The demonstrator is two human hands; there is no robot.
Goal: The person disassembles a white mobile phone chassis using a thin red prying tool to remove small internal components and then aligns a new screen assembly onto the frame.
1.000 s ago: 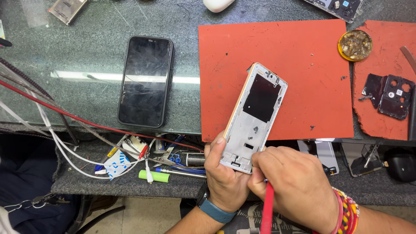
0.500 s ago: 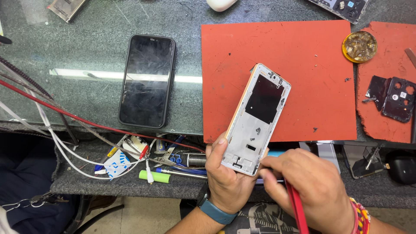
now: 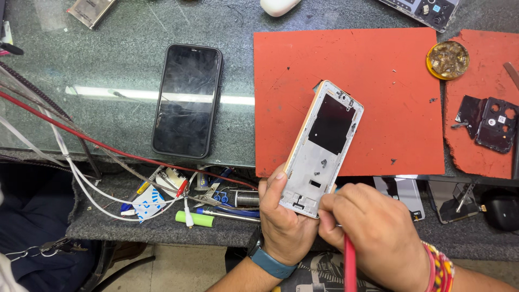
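Since the earlier frame, the right hand (image 3: 378, 232) had slid slightly along the bottom end of the phone frame (image 3: 321, 148), and the red tool (image 3: 350, 267) it gripped now pointed straight down. That hand was closed around the tool, whose tip was hidden behind the fingers. The left hand (image 3: 284, 221) was clamped on the frame's lower left edge, holding it tilted over the near edge of the red mat (image 3: 378, 70). Below the table's near edge, a shelf held tangled wires (image 3: 108, 184) and a green cylinder (image 3: 194, 218). Farther left on the table lay a black phone (image 3: 187, 100), face up. At the right edge sat a black camera plate (image 3: 489, 123), with a round tin (image 3: 447, 59) beyond it.
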